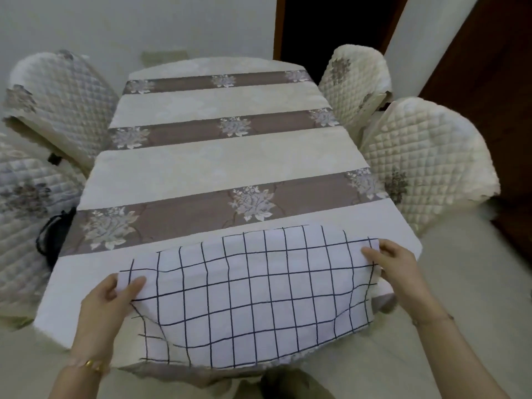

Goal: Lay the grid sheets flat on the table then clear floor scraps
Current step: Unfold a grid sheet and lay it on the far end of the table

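A white grid sheet [253, 292] with dark blue lines lies across the near end of the table [201, 165]. Its far part rests on the tabletop and its near part hangs over the front edge. My left hand [110, 298] pinches the sheet's left corner between thumb and fingers. At the right corner, my right hand [394, 263] grips the sheet's edge with the fingers curled round it. The sheet ripples slightly between the two hands. No floor scraps are plainly visible.
The table wears a cream cloth with brown floral bands. Quilted chairs stand on both sides: two on the left [60, 102], two on the right [426, 162]. A dark bag [54, 237] hangs by the table's left edge. A dark doorway [331, 27] is behind.
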`<state>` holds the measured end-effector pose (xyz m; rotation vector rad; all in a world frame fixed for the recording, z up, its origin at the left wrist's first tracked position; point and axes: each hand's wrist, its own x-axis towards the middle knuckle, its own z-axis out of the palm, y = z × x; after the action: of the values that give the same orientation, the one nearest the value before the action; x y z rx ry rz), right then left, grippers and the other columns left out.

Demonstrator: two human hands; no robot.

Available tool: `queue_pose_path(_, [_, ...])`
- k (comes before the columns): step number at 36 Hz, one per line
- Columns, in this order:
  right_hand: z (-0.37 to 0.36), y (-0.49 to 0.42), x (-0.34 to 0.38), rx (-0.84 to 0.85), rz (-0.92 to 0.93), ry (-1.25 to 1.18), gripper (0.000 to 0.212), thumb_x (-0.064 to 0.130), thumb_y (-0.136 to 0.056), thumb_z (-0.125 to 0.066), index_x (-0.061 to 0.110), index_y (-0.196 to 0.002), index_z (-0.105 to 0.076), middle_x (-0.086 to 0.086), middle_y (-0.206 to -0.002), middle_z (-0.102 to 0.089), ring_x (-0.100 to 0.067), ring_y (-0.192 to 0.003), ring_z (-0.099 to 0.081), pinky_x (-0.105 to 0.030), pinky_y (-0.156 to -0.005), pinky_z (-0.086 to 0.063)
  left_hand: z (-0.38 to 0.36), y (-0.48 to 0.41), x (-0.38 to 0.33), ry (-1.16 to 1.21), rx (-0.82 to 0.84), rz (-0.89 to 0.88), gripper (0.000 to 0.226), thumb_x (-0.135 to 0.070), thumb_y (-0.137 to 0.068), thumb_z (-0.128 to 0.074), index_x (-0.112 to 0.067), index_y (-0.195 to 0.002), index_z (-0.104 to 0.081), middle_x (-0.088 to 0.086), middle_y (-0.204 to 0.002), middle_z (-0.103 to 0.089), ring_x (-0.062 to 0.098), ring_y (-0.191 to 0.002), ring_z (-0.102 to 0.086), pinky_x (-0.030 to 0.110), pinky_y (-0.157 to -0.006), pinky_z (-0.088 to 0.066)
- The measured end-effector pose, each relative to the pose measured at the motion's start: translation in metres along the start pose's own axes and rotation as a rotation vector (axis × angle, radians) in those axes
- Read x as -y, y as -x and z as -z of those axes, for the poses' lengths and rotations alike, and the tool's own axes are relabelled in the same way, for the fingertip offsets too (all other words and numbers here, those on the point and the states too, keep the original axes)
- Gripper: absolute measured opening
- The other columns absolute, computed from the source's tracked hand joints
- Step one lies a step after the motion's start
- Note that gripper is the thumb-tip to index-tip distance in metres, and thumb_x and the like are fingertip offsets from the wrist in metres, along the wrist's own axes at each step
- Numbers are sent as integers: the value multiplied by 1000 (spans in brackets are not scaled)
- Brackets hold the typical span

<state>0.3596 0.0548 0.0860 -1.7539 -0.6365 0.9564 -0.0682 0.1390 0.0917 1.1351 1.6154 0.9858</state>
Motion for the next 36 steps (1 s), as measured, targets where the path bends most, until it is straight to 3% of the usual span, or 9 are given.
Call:
queue_pose_path(3, [26, 11, 5, -116, 27, -87, 12, 4, -88, -60, -2, -97, -65, -14, -92, -68, -23, -86, -61, -24, -63, -54, -22, -2, -32, 61, 90, -75, 17, -17, -85, -65, -3, -78, -58, 11, -73, -61, 24, -69, -55, 34, -66, -43])
queue_pose_path(7, [73, 38, 10, -276, 46, -189, 21, 5, -90, -57, 3, -109, -63, -9, -97, -68, -17, -82, -64, -16, -62, -55, -68, 3, -68, 120, 223, -135, 9, -14, -88, -60, -21, -87, -65, 0, -86, -70, 17, -81, -65, 32, -73, -50])
queue_pose_path(10, [116, 62, 2, -397, 61, -234, 19, 9, -90, -57, 6, -108, -64, -5, -94, -69, -7, -74, -67, -16, -61, -56, -106, 10, -85, 121, 356, -166, 10, -16, -88, -61, -23, -90, -68, -3, -88, -74, 17, -85, -68, 38, -78, -51])
queue_pose_path(14, [170, 89, -18, -535, 21, -277, 19, 12, -91, -57, 9, -108, -63, -1, -92, -68, -11, -79, -63, -21, -66, -54, -157, 26, -104, 112, 470, -233, 11, -16, -88, -60, -24, -89, -67, -7, -82, -72, 5, -76, -68, 26, -69, -52])
queue_pose_path(18, [226, 118, -54, -632, -38, -333, 11, 13, -92, -56, 17, -93, -65, 0, -88, -66, -12, -79, -59, -22, -67, -49, -222, 59, -113, 58, 612, -275, 9, -15, -88, -61, -23, -89, -65, 0, -94, -69, 18, -87, -65, 30, -79, -53])
queue_pose_path(22, [278, 147, -95, -681, -100, -345, 10, 16, -92, -57, 15, -94, -67, -1, -87, -65, -13, -79, -56, -25, -73, -45, -290, 115, -107, -7, 637, -340, 26, -14, -87, -61, -33, -74, -49, -21, -69, -62, -6, -73, -56, 0, -62, -41])
queue_pose_path(27, [343, 182, -150, -755, -200, -358, 9, 16, -90, -59, 12, -87, -66, -2, -79, -61, -15, -73, -52, -27, -70, -44, -370, 165, -79, -82, 784, -303, 4, -11, -86, -63, -12, -89, -65, -1, -82, -67, 19, -83, -58, 22, -68, -47])
queue_pose_path(32, [399, 204, -193, -844, -280, -341, 12, 13, -91, -58, 9, -83, -66, -4, -75, -60, -17, -67, -52, -26, -59, -40, -451, 216, -52, -187, 910, -223, 10, -8, -85, -63, -16, -80, -64, 1, -78, -64, 17, -74, -57, 24, -65, -45])
queue_pose_path(36, [435, 212, -207, -902, -297, -360, 11, 13, -91, -58, 8, -85, -66, -5, -78, -63, -17, -70, -56, -28, -62, -43, -508, 241, -45, -299, 986, -236, 8, -13, -85, -65, -10, -92, -65, 4, -85, -66, 21, -82, -60, 28, -71, -47])
